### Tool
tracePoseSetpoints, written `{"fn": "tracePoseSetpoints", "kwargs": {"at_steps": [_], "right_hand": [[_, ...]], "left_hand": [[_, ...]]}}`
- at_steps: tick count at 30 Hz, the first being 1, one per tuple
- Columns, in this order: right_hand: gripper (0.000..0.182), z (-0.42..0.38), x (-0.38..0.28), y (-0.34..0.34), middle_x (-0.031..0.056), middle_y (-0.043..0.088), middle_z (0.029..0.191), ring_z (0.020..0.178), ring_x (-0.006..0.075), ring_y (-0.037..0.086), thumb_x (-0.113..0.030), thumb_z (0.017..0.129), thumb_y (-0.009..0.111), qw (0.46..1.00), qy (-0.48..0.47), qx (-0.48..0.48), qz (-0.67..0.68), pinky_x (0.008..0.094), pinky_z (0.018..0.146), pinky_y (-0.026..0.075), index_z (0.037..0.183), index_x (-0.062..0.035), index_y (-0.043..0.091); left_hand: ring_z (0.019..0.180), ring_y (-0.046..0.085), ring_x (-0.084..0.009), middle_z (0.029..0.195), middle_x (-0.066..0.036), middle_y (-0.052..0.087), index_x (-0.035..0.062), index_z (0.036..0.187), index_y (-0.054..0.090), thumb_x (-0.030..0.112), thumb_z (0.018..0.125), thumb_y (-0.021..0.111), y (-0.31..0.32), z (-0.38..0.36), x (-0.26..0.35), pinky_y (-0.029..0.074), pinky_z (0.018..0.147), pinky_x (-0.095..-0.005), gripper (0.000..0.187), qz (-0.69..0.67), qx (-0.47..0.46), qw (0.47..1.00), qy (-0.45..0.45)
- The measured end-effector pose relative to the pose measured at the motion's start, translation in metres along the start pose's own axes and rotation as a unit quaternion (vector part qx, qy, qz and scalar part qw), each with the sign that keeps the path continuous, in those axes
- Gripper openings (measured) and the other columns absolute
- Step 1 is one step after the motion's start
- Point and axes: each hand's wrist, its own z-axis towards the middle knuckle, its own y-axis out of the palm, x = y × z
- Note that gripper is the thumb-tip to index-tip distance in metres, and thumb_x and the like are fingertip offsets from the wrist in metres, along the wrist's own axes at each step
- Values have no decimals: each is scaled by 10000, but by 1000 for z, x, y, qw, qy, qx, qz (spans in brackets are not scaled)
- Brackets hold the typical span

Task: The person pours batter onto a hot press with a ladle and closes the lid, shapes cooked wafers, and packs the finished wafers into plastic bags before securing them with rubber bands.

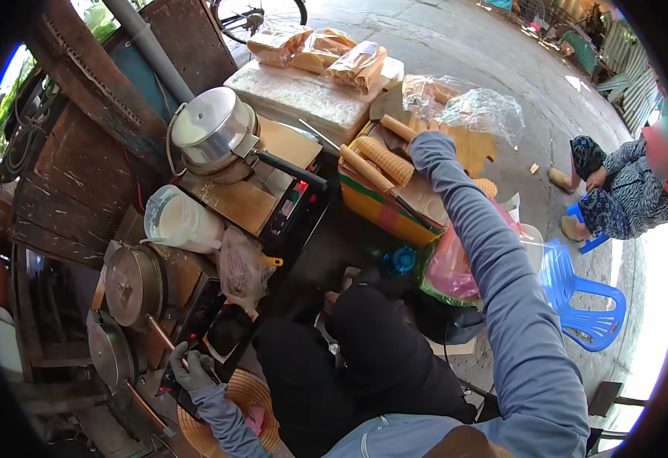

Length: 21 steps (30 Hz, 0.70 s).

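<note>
My left hand (190,370), in a grey glove, is closed round the rod handle (161,333) of a round metal waffle iron (133,286) at the lower left. A second round iron (112,353) lies beside it. Across the scene, my right hand (428,128) reaches over a cardboard box (383,217). Its fingers, small and partly hidden, appear closed at the end of a brown rolled wafer (399,128). Nearby on the box rest a ridged wafer roll (386,160) and another roll (366,168) with a dark-handled metal rod along it.
A lidded metal pan (213,130) and a white tub (181,220) stand at the left. Bagged wafers (358,67) sit on a foam box (296,95). A pink bag (456,267), a blue chair (578,298) and a seated person (624,183) are at the right; a straw hat (238,401) lies below.
</note>
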Motion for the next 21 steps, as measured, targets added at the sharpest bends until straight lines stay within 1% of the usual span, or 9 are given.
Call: {"fn": "tracePoseSetpoints", "kwargs": {"at_steps": [1,4,6,9,12,15,18,21], "right_hand": [[331,0,-4,-6,183,537,1010,988,313,491,-295,797,493,1000,0,4,22,406,832,408,1031,-63,521],[317,-33,-35,-43,185,552,940,891,312,536,-308,806,496,992,-48,-40,110,404,763,440,998,-58,523],[247,-65,-38,-35,184,573,871,827,317,565,-232,806,466,990,-118,-50,56,377,738,451,891,-12,540],[229,-98,-32,-38,207,568,852,759,324,586,-193,803,456,969,-119,-214,22,388,668,472,891,7,526],[210,-113,-25,-22,224,569,834,708,329,595,-144,793,445,981,-112,-162,2,395,624,480,902,23,511],[204,-113,-24,-14,224,572,822,733,337,593,-109,777,441,983,-103,-151,3,395,636,480,911,33,499],[198,-121,-18,-23,224,572,807,721,347,589,-108,767,447,979,-133,-153,19,401,637,478,898,32,498],[195,-138,-6,-32,228,570,807,727,352,583,-102,757,441,969,-133,-206,-5,406,647,473,890,33,487]], "left_hand": [[470,426,-62,643,-19,482,45,990,502,-10,792,452,0,0,0,381,436,-195,211,12,6,1000,3],[473,424,-60,642,-22,486,46,993,500,-12,795,451,0,2,-2,379,442,-193,212,25,15,1000,3],[476,424,-58,648,-22,490,47,993,501,-9,796,453,-3,2,-3,378,447,-188,210,8,9,1000,-6],[483,434,-54,667,-18,496,48,989,503,-4,797,459,-7,4,-6,377,450,-178,204,23,1,1000,1],[490,445,-50,689,-10,500,50,985,508,4,797,468,-8,4,-7,376,449,-174,197,15,9,1000,-15],[500,464,-52,725,-7,507,54,983,512,11,799,475,-3,1,-1,382,451,-175,192,36,14,999,-6],[516,481,-58,755,-8,513,57,980,517,15,798,481,-2,2,-1,397,464,-178,190,56,13,998,20],[535,495,-64,775,-12,516,57,983,518,11,796,483,-2,1,0,408,481,-177,195,53,12,999,4]]}}
